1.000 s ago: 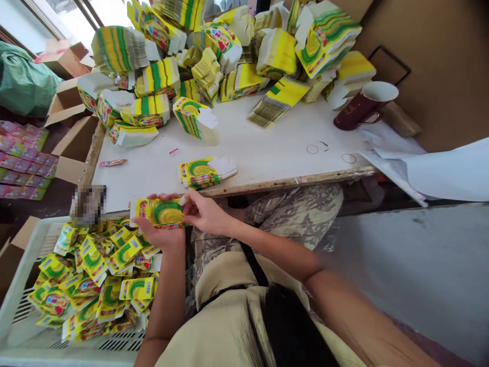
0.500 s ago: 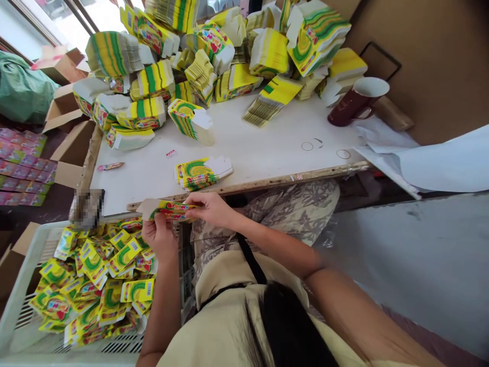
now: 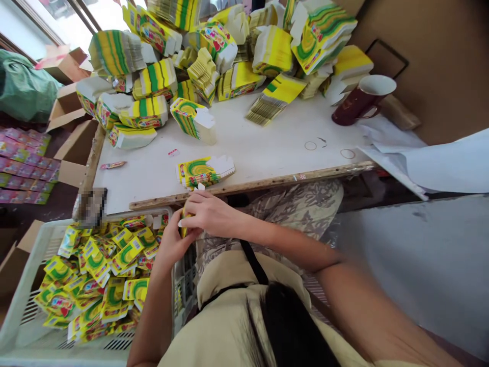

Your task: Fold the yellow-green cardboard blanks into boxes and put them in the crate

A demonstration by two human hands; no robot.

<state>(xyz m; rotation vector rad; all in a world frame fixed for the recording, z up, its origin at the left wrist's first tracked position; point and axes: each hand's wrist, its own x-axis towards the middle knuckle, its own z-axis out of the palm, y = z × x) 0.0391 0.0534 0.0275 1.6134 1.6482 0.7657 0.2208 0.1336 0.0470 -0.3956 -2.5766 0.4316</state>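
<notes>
Between my hands, just off the table's front edge, is a small yellow carton (image 3: 184,228), mostly covered by my fingers. My left hand (image 3: 173,239) grips it from the left and below. Across its top, my right hand (image 3: 208,213) wraps its fingers over the same carton. A white flap pokes out above the right fingers. Right behind my hands, a stack of flat yellow-green cartons (image 3: 204,171) lies on the table. To the left, a pale plastic crate (image 3: 32,270) holds a heap of yellow cartons (image 3: 95,262).
Bundles of flat cartons (image 3: 153,84) are piled along the back of the white table (image 3: 267,148). A maroon mug (image 3: 353,104) stands at the right beside white sheets (image 3: 446,163). Cardboard boxes (image 3: 74,148) and stacked pink packs (image 3: 26,165) sit left of the table.
The carton was lengthwise between both hands with its printed side showing; now it is turned upright and mostly covered. My right hand has closed over it, and my left hand has moved right.
</notes>
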